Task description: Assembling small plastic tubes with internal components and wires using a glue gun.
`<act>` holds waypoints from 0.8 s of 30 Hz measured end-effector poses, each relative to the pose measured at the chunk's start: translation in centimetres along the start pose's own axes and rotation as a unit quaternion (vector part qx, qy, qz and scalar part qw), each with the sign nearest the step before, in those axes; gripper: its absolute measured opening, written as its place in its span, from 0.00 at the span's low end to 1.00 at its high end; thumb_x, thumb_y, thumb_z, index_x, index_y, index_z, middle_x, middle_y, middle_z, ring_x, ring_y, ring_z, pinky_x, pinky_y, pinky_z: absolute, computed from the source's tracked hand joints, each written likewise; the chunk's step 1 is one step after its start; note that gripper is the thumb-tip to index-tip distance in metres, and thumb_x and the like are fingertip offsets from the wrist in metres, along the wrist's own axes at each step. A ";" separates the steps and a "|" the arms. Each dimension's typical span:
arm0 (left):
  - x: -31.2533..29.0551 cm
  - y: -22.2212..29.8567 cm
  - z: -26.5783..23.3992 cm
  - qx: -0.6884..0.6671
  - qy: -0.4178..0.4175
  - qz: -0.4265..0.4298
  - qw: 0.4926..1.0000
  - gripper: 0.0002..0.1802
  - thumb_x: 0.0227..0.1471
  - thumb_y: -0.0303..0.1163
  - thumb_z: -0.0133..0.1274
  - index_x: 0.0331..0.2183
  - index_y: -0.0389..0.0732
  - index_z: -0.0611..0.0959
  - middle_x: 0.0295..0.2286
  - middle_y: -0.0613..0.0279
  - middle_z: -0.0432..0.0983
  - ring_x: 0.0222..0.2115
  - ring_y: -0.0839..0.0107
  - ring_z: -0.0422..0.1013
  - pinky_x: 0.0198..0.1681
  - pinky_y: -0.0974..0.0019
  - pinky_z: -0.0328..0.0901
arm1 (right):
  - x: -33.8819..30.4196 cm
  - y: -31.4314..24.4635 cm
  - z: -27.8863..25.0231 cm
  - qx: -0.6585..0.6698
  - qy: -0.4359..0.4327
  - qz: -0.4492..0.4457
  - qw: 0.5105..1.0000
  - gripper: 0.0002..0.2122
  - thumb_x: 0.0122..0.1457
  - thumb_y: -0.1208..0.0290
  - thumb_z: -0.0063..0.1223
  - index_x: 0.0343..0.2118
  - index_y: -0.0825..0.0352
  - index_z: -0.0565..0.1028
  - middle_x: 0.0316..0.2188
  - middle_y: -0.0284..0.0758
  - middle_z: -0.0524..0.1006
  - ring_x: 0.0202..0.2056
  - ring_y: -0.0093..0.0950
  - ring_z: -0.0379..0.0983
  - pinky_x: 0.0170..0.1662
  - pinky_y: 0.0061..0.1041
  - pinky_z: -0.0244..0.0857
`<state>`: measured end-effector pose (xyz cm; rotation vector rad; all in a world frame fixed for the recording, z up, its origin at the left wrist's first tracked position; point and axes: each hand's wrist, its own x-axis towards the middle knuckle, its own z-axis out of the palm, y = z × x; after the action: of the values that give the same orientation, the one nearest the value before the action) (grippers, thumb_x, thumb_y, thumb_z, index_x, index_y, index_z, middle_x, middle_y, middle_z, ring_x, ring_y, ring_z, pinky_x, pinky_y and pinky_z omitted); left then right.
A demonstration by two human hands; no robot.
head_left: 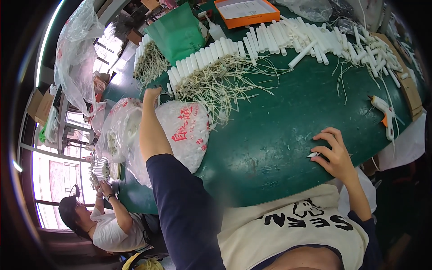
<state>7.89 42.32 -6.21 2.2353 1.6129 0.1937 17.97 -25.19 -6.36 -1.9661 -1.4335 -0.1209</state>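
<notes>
The right hand (336, 157) grasps a small white piece (312, 155); the left hand (152, 93) (grip I cannot tell) is near white tubes (199, 59).

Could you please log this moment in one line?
left hand: beside wired white tubes, grip unclear | right hand: holding small white pointed piece | glue gun: on green table

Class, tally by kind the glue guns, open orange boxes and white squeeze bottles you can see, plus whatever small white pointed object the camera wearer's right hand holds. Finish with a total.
White glue gun with orange trigger: 1
Open orange shallow box: 1
White plastic squeeze bottle: 1
Small white pointed object in the bare right hand: 1
Total: 4
</notes>
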 end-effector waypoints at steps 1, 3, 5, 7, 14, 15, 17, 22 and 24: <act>0.4 -0.4 0.5 -0.009 -0.041 -0.049 0.998 0.27 0.41 0.50 0.54 0.12 0.34 0.75 0.14 0.53 0.71 0.13 0.63 0.68 0.16 0.59 0.61 | 0.0 0.0 0.0 -0.001 0.001 0.001 1.000 0.12 0.35 0.77 0.63 0.26 0.66 0.75 0.40 0.36 0.71 0.46 0.41 0.62 0.46 0.37 0.61; 2.1 -3.3 0.1 -0.034 -0.088 -0.080 0.992 0.29 0.44 0.52 0.52 0.09 0.38 0.71 0.12 0.54 0.70 0.11 0.64 0.66 0.13 0.60 0.59 | 0.1 0.0 0.0 0.014 -0.001 -0.008 1.000 0.12 0.35 0.77 0.63 0.26 0.67 0.74 0.40 0.36 0.71 0.46 0.41 0.62 0.46 0.37 0.61; 2.8 -4.6 0.1 -0.174 -0.102 -0.118 0.972 0.28 0.46 0.52 0.53 0.09 0.41 0.71 0.11 0.57 0.67 0.10 0.64 0.63 0.11 0.61 0.58 | 0.1 0.1 -0.1 0.023 0.000 -0.009 1.000 0.12 0.35 0.77 0.63 0.26 0.67 0.74 0.40 0.36 0.71 0.46 0.41 0.62 0.46 0.37 0.61; 1.7 -1.2 2.9 -0.125 -0.124 -0.091 0.980 0.24 0.48 0.47 0.53 0.12 0.43 0.69 0.11 0.63 0.64 0.10 0.69 0.59 0.12 0.65 0.54 | 0.0 0.3 0.1 0.005 -0.003 0.014 1.000 0.12 0.35 0.77 0.63 0.26 0.67 0.74 0.39 0.36 0.71 0.46 0.41 0.63 0.46 0.36 0.61; 1.6 -1.8 3.2 -0.200 -0.091 -0.114 0.969 0.21 0.48 0.45 0.54 0.14 0.40 0.72 0.15 0.63 0.68 0.12 0.68 0.61 0.16 0.68 0.60 | 0.2 0.0 0.1 0.007 -0.003 0.012 1.000 0.12 0.36 0.78 0.63 0.27 0.67 0.74 0.39 0.37 0.71 0.45 0.40 0.63 0.46 0.36 0.61; 2.5 -3.7 2.3 -0.201 -0.082 -0.121 0.969 0.21 0.48 0.45 0.54 0.14 0.40 0.72 0.15 0.63 0.68 0.12 0.68 0.61 0.16 0.68 0.60 | 0.2 -0.1 0.1 0.014 -0.002 0.001 1.000 0.12 0.35 0.78 0.63 0.27 0.67 0.74 0.39 0.37 0.71 0.45 0.40 0.63 0.46 0.36 0.61; 3.5 -7.6 -2.5 -0.007 -0.149 -0.038 0.988 0.19 0.47 0.43 0.53 0.18 0.38 0.76 0.18 0.62 0.71 0.14 0.66 0.64 0.18 0.68 0.64 | 0.2 -0.2 -0.2 0.042 0.006 -0.021 0.999 0.12 0.35 0.78 0.63 0.27 0.67 0.75 0.39 0.37 0.71 0.45 0.40 0.63 0.46 0.36 0.61; -1.0 -2.8 -4.7 0.115 0.096 0.058 0.987 0.18 0.43 0.44 0.55 0.21 0.35 0.78 0.14 0.55 0.71 0.10 0.66 0.66 0.15 0.59 0.63 | 0.3 -0.5 0.3 0.020 0.011 -0.023 0.999 0.12 0.35 0.78 0.63 0.27 0.67 0.75 0.36 0.36 0.71 0.43 0.40 0.64 0.44 0.35 0.62; -3.5 0.4 -6.2 0.143 0.112 0.155 0.971 0.21 0.45 0.46 0.53 0.28 0.34 0.80 0.20 0.51 0.75 0.17 0.64 0.72 0.22 0.60 0.67 | 0.4 -0.3 0.5 0.000 0.021 -0.045 0.999 0.14 0.34 0.76 0.64 0.28 0.65 0.76 0.34 0.34 0.71 0.40 0.38 0.64 0.40 0.34 0.62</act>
<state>5.07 40.26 0.03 2.7737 1.4655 0.3238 17.72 -24.57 -6.45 -1.8871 -1.4958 -0.2008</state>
